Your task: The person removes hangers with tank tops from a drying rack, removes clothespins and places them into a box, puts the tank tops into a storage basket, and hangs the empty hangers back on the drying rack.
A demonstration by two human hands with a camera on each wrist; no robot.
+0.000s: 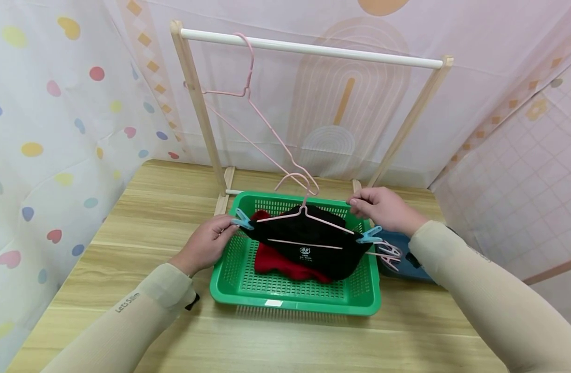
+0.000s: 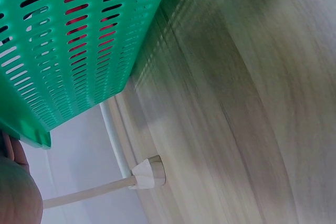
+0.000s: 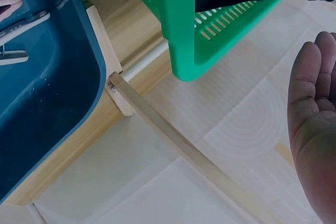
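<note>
A black garment [image 1: 322,254] with a small white print is fixed to a pink hanger [image 1: 329,224] over the green basket [image 1: 294,305]. Blue clothespins clip it at both sides: a left clothespin [image 1: 243,219] and a right clothespin [image 1: 370,235]. My left hand [image 1: 208,243] pinches the left clothespin beside the basket's rim. Just above the right clothespin, my right hand [image 1: 380,207] hovers with loosely bent fingers and nothing visible in them. Its palm side [image 3: 320,124] shows in the right wrist view. Red cloth [image 1: 285,265] lies under the garment in the basket.
A wooden rack with a white rail [image 1: 313,49] stands behind the basket. Another pink hanger [image 1: 271,127] hangs from that rail. To the right of the basket is a blue tray [image 3: 47,93] holding several pale clothespins [image 1: 390,254]. Fabric walls enclose the wooden table [image 1: 164,202].
</note>
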